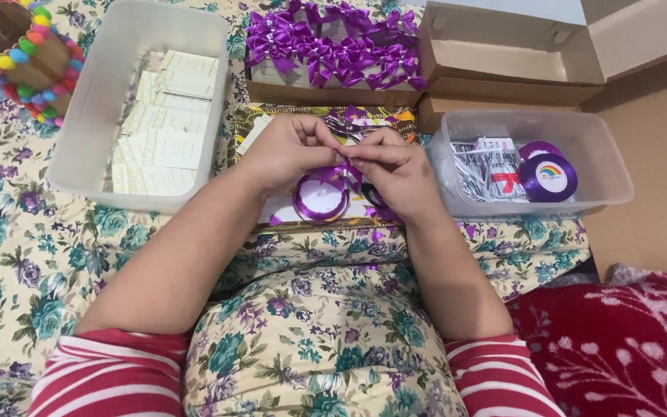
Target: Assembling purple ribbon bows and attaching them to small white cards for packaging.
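Both hands meet over a purple ribbon roll (320, 198) that lies on the floral cloth (9, 255). The left hand (287, 150) and right hand (397, 168) pinch a piece of purple ribbon (343, 167) between their fingertips, just above the roll. Beyond the roll stands a cardboard box (333, 93) full of purple bows (330, 46). Left of the roll sits a clear tub (79, 154) with pale cards (165, 123). Right of it, another clear tub (604, 166) holds a second ribbon spool (548, 177).
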